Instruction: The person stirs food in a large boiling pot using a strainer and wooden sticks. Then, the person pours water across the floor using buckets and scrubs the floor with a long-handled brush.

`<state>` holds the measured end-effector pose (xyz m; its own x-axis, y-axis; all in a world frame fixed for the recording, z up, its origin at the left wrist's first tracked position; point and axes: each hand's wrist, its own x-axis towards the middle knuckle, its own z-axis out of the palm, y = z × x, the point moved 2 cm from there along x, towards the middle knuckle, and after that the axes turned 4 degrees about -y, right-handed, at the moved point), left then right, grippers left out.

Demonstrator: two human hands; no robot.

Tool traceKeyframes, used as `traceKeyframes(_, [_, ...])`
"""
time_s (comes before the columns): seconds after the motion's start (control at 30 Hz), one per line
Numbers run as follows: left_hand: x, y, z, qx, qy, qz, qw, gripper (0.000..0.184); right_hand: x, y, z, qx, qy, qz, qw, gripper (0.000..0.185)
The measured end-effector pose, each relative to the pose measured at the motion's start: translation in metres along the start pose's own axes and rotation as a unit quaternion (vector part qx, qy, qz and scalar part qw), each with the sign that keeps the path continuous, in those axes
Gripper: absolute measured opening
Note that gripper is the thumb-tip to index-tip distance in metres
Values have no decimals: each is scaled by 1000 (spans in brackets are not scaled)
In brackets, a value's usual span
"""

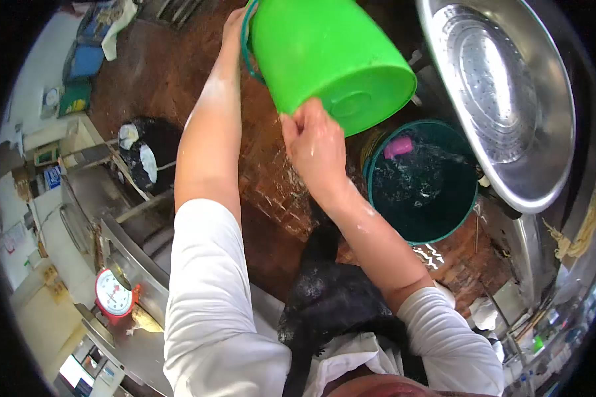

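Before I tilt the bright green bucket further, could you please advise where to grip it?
Probably by the edge of its base, from your side with the right hand: the bright green bucket is tipped, its base turned toward you, leaving that edge exposed.

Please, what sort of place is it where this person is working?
Probably a kitchen or small food workshop: I can see a dial scale, a large metal basin and a bucket of water.
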<state>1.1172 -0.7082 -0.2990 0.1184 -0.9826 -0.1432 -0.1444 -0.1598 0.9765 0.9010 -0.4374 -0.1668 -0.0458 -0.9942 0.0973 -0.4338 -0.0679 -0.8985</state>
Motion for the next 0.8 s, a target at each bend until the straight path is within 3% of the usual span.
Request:
traceKeyframes(0.03, [-10, 15, 8, 32, 4, 23, 999, 53, -10, -1, -14, 1, -1, 7, 1000, 24])
traceKeyframes(0.1, [-53, 50, 23, 5, -9, 41, 999, 42, -38, -1, -48, 0, -2, 17, 1000, 28])
traceKeyframes(0.17, [-104, 76, 34, 135, -42, 54, 988, 38, -84, 14, -86, 54, -55, 121, 990, 36])
traceKeyframes(0.23, [-177, 108, 63, 256, -59, 88, 961, 39, -140, 34, -125, 229, 2, 211, 950, 39])
traceKeyframes(0.27, [-225, 142, 93, 322, -52, 108, 939, 33, -171, 48, -152, 254, -21, 277, 926, 42])
traceKeyframes(0.3, [-270, 162, 122, 294, -65, 57, 952, 34, -204, 60, -173, 320, 48, 272, 906, 42])
traceKeyframes(0.33, [-303, 156, 143, 306, -88, 21, 948, 34, -238, 81, -199, 296, 45, 323, 898, 41])
traceKeyframes(0.37, [-338, 159, 168, 284, -106, 23, 953, 35, -254, 81, -230, 206, 52, 320, 923, 37])
traceKeyframes(0.4, [-369, 168, 191, 258, -121, 6, 959, 35, -297, 110, -252, 172, 50, 382, 907, 37])
traceKeyframes(0.43, [-394, 175, 214, 231, -136, -13, 963, 36, -314, 112, -274, 159, 100, 386, 903, 38])
traceKeyframes(0.5, [-426, 139, 250, 174, -137, -34, 975, 39, -340, 136, -316, 34, 94, 392, 915, 38])
traceKeyframes(0.57, [-436, 89, 282, 220, -129, -61, 965, 41, -329, 156, -342, -60, 83, 400, 911, 42])
traceKeyframes(0.63, [-433, 52, 306, 238, -112, -69, 962, 48, -337, 226, -351, -62, 73, 414, 905, 50])
traceKeyframes(0.7, [-412, -21, 323, 242, -115, -63, 961, 57, -294, 251, -349, -96, 58, 417, 902, 57])
traceKeyframes(0.73, [-398, -55, 332, 287, -118, -79, 947, 64, -286, 281, -342, -170, 45, 349, 920, 63])
traceKeyframes(0.77, [-385, -73, 335, 258, -171, -117, 943, 70, -267, 291, -335, -150, 32, 389, 908, 75])
traceKeyframes(0.8, [-375, -91, 336, 227, -221, -153, 936, 76, -262, 320, -316, -146, 93, 330, 928, 87])
